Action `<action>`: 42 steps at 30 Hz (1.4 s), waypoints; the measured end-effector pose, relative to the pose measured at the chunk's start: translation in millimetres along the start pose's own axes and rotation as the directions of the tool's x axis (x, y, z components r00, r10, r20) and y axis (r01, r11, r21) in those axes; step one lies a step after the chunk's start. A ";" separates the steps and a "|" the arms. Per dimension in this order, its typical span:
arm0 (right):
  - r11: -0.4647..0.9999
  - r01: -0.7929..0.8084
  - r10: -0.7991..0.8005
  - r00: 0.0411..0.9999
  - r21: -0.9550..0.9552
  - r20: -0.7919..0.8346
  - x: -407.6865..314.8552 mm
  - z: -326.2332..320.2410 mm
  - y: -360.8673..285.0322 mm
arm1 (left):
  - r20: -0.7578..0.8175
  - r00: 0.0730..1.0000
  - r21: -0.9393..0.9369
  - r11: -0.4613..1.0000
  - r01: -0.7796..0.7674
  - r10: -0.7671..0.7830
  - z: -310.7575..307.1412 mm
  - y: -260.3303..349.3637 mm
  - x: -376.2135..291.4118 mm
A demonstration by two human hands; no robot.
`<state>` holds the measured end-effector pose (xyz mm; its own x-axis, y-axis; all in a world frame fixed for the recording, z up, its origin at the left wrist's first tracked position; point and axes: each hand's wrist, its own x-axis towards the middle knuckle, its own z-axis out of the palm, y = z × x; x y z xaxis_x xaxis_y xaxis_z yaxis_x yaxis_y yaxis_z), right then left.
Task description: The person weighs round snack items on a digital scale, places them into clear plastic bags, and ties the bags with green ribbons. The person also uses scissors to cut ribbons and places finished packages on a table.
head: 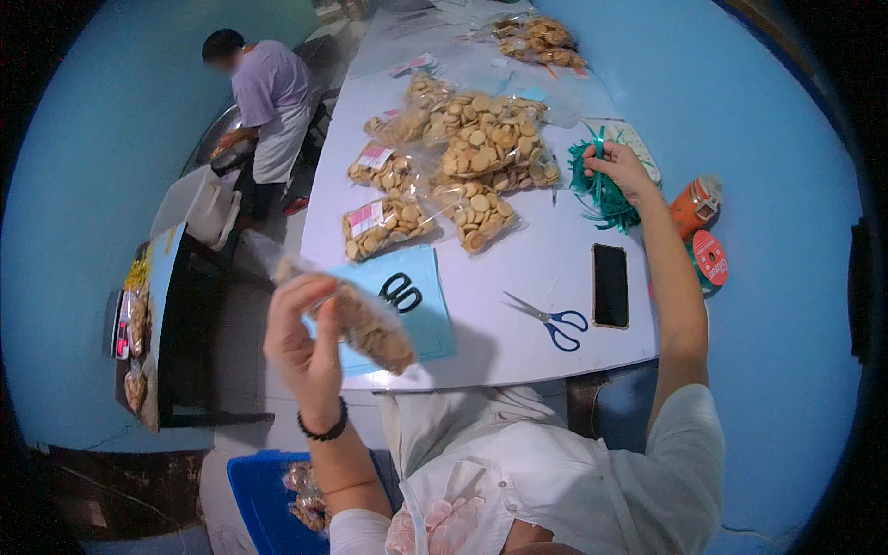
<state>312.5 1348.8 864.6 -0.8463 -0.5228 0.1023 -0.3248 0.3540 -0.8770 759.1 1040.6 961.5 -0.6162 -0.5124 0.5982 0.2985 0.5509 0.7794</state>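
My left hand [305, 347], with a dark beaded bracelet at its wrist, holds up a clear plastic bag of cookies [374, 333], blurred, over the table's left front part. Beneath it lie blue sheets [437, 305] with black-handled scissors [401, 293] on them. My right hand [616, 170] pinches a strand at the top of a bunch of green ribbon pieces [610, 205] near the right wall. Left of the ribbons is a heap of clear bags of round cookies [485, 142], some with pink and white labels [366, 219].
Blue-handled scissors [558, 326] and a phone [610, 286] lie near the front edge. An orange container [694, 205] and a green ribbon spool [709, 260] stand by the wall. A blue crate [243, 485] is below left. A co-worker [274, 97] bends over a large metal pan [220, 128].
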 end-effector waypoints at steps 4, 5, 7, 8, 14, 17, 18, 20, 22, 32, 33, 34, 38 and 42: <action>0.988 0.137 -0.126 0.981 -0.066 0.146 -36.5 67.7 -51.6 | -0.119 0.993 0.162 0.986 0.037 -0.017 -49.9 23.5 -34.1; 0.966 0.253 -0.240 0.951 -0.047 0.196 -49.9 86.9 -56.7 | -0.143 0.989 0.206 0.976 0.070 -0.041 -60.4 28.4 -44.2; 0.862 0.394 -0.320 0.911 -0.320 0.259 -75.6 138.7 -60.0 | -0.145 0.989 0.262 0.963 0.063 -0.025 -73.8 31.8 -61.0; 0.777 0.578 -0.493 0.806 -0.251 0.329 -89.7 159.1 -59.1 | -0.148 0.988 0.280 0.955 0.094 -0.054 -79.6 34.7 -70.4; 0.777 0.569 -0.354 0.750 -0.272 0.558 -136.1 230.2 -63.7 | -0.098 0.995 0.617 0.783 0.076 -0.019 -97.2 53.5 -104.4; 0.682 0.628 -0.354 0.731 -0.373 0.583 -144.8 228.6 -79.6 | -0.043 0.998 0.700 0.714 -0.001 0.044 -95.0 62.5 -106.2; 0.679 0.605 -0.342 0.762 -0.416 0.549 -148.9 225.8 -86.2 | -0.027 0.997 0.713 0.701 -0.028 0.066 -93.6 64.0 -103.6; 0.673 0.559 -0.331 0.813 -0.484 0.479 -162.7 221.1 -100.9 | 0.010 0.994 0.716 0.693 -0.085 0.112 -89.3 66.6 -95.6; 0.759 0.607 -0.518 0.783 -0.236 0.345 -181.6 224.6 -118.0 | 0.058 0.990 0.746 0.653 -0.131 0.132 -83.0 70.7 -85.3; 0.887 0.233 -0.383 0.853 0.398 0.355 -274.1 318.3 -170.8 | 0.452 0.832 0.636 0.539 -0.553 0.322 -19.7 109.0 -46.9; 0.875 0.350 -0.454 0.832 0.334 0.317 -274.4 319.5 -170.9 | 0.490 0.820 0.629 0.531 -0.568 0.297 -19.3 107.5 -48.6; 0.845 0.461 -0.523 0.819 0.273 0.237 -271.5 320.5 -171.3 | 0.375 0.785 0.654 0.460 -0.601 0.493 -21.2 105.0 -53.6; 0.892 -0.021 -0.207 0.868 0.451 0.451 -268.4 302.0 -170.1 | -0.059 0.785 0.479 0.707 -0.519 0.617 -38.4 64.8 -77.9; 0.878 0.118 -0.362 0.799 0.465 0.480 -271.6 294.1 -173.8 | 0.119 0.965 -0.298 0.919 0.260 -0.235 -41.0 1.1 -121.5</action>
<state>722.9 1201.2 851.2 -0.3560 -0.9182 0.1734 -0.1883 -0.1113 -0.9758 864.2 1076.5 897.4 -0.7512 -0.5454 0.3718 0.3306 0.1766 0.9271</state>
